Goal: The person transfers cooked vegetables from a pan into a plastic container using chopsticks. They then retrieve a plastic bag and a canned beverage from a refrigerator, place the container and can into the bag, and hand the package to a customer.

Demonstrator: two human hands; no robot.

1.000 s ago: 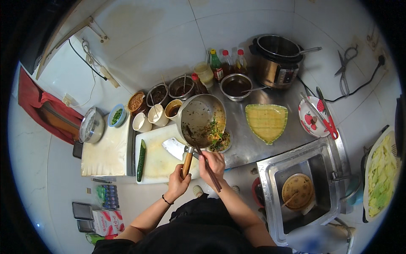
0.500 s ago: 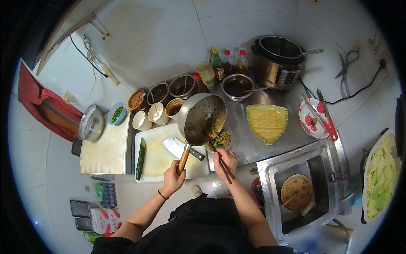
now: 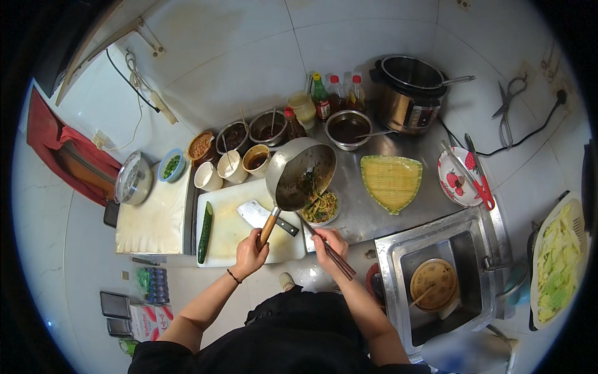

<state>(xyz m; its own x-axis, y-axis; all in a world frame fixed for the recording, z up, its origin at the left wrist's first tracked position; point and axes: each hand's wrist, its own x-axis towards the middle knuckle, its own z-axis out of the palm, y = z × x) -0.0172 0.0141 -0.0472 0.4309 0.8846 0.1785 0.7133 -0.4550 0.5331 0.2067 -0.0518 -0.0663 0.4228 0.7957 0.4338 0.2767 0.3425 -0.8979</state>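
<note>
My left hand (image 3: 250, 254) is closed round the wooden handle of a deep metal pan (image 3: 279, 167). The pan is tilted to the right, with dark sauce and scraps of food inside. Below its lower right rim sits a bowl with noodles and greens (image 3: 322, 208), partly hidden by the pan. My right hand (image 3: 329, 245) grips dark chopsticks (image 3: 342, 263), their tips near the bowl and the pan's edge. A cleaver (image 3: 258, 216) and a whole cucumber (image 3: 205, 234) lie on the white cutting board (image 3: 237, 243) beneath my left side.
Seasoning cups (image 3: 208, 177), sauce bowls and bottles (image 3: 320, 96) line the back. A yellow woven basket (image 3: 391, 181) sits right of the bowl, beside a strawberry-patterned plate (image 3: 450, 177) with tongs. A pressure cooker (image 3: 408, 103) stands behind. The sink (image 3: 398, 249) is at the right.
The pan has shifted slightly right and up, showing more of the bowl's noodles. The chopstick tips have drawn back from inside the pan toward its lower edge.
</note>
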